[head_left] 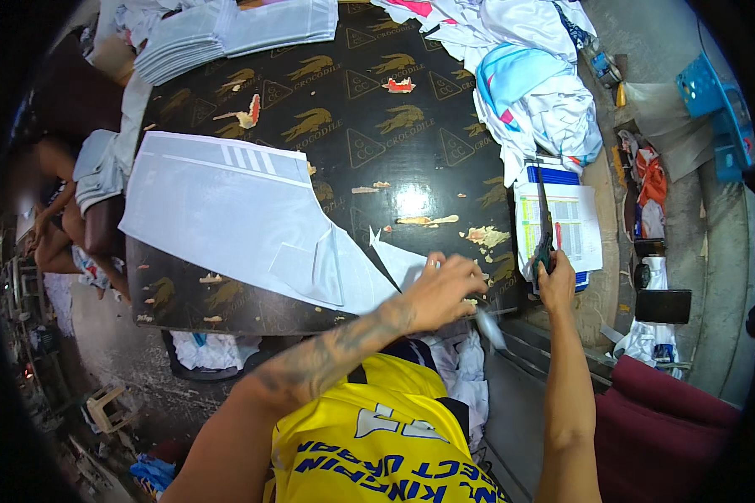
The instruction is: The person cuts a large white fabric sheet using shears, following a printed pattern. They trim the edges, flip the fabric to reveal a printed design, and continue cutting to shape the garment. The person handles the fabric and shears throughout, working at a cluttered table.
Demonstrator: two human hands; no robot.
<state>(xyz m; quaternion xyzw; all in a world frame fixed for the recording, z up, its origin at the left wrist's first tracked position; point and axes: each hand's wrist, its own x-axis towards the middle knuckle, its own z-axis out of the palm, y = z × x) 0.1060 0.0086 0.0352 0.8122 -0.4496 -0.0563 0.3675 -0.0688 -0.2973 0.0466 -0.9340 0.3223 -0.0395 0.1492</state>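
A pale grey pattern-shaped piece [218,210] with white stripes lies on the dark, worn tabletop [394,142], its lower inner corner folded. A smaller pale piece [390,251] is beside its tapered end. My left hand [449,289] hovers at that smaller piece with fingers apart. A blurred pale scrap [489,329] hangs or falls just below those fingers, past the table's front edge. At the right, my right hand [558,281] grips long dark scissors [544,218] by their green-and-black handles, over printed sheets [579,226] stacked on blue items.
White fabric piles [528,92] and stacked pale pieces [277,25] line the back. At left sits another person [54,210] beside folded cloth [99,163]. A blue basket [700,84] is at far right, a maroon chair [671,402] lower right, cloth in a bin [205,348] below the table.
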